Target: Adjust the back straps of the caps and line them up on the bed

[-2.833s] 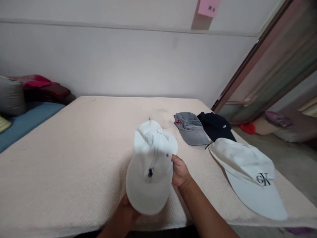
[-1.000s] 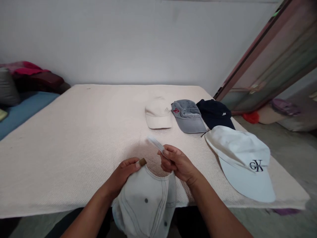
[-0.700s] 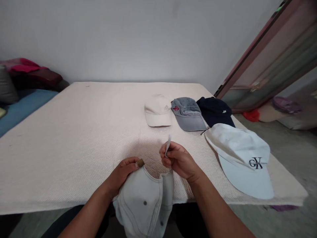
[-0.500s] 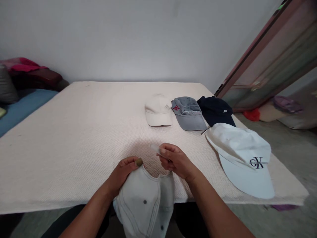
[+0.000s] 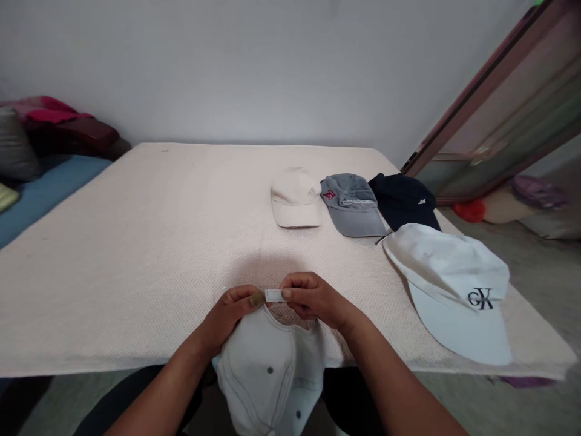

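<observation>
A light grey-white baseball cap (image 5: 258, 369) is held at the table's front edge, its back opening facing away from me. My left hand (image 5: 231, 315) pinches the brass-coloured buckle (image 5: 258, 298) at the left side of that opening. The cap's white strap (image 5: 274, 295) spans from the buckle to my right hand (image 5: 315, 300), whose thumb and fingers grip it. The strap's end meets the buckle; whether it passes inside cannot be seen. The fingers beneath the strap are partly hidden.
On the cream-covered table (image 5: 136, 242) lie a beige cap (image 5: 296, 197), a grey cap (image 5: 354, 206), a navy cap (image 5: 406, 200) and a white cap with black letters (image 5: 449, 284). A wall (image 5: 254, 72) stands behind, a door (image 5: 499, 103) at right.
My right hand has moved the strap left and down, so its end, earlier apart from the buckle, now meets it. My left hand keeps its hold. The view has shifted slightly.
</observation>
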Demonstrator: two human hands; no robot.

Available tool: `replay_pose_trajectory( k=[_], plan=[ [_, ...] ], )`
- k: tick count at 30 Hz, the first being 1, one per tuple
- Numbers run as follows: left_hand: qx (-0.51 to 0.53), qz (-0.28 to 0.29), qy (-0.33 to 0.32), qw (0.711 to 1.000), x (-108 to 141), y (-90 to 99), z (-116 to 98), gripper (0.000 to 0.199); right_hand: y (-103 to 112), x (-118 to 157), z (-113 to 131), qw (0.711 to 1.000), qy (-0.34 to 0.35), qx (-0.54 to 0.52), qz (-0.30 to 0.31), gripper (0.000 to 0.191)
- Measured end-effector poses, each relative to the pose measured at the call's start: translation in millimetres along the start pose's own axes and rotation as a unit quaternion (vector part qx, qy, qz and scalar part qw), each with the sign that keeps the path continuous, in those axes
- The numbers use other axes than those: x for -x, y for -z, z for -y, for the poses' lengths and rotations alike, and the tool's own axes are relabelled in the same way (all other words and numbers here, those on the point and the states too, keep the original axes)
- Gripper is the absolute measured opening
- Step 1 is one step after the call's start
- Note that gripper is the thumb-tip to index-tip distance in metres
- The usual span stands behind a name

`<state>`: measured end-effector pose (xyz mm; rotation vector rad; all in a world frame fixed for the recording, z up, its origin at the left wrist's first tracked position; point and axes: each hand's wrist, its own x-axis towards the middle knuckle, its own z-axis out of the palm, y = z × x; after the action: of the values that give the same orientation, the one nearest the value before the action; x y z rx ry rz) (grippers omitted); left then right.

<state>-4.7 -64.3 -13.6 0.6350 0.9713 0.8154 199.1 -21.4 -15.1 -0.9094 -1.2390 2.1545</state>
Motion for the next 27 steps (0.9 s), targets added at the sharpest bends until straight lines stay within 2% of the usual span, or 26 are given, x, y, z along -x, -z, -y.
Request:
replay_pose_trajectory(
  k=[3, 9, 18, 27],
  plan=[
    [-0.007, 0.001, 0.002, 1.000, -0.4, 0.8, 0.4, 0.020, -0.7, -0.5, 0.0, 1.000, -0.004, 0.002, -0.017, 0.020],
    [-0.018, -0.001, 0.001, 1.000, -1.6, 1.3, 1.1, 0.017, -1.5, 1.1, 1.0, 1.000, 0.005, 0.011, 0.003, 0.020],
    [-0.070, 0.035, 0.031, 0.996, -1.6, -0.8, 4.8, 0.021, -0.1, 3.9, 1.8, 0.995, -0.011, 0.065, 0.074, 0.025],
    [-0.100, 0.059, 0.055, 0.992, 1.0, -4.3, 3.0, 0.024, 2.2, 5.1, 5.3, 0.990, -0.025, 0.083, 0.109, 0.020]
  ],
)
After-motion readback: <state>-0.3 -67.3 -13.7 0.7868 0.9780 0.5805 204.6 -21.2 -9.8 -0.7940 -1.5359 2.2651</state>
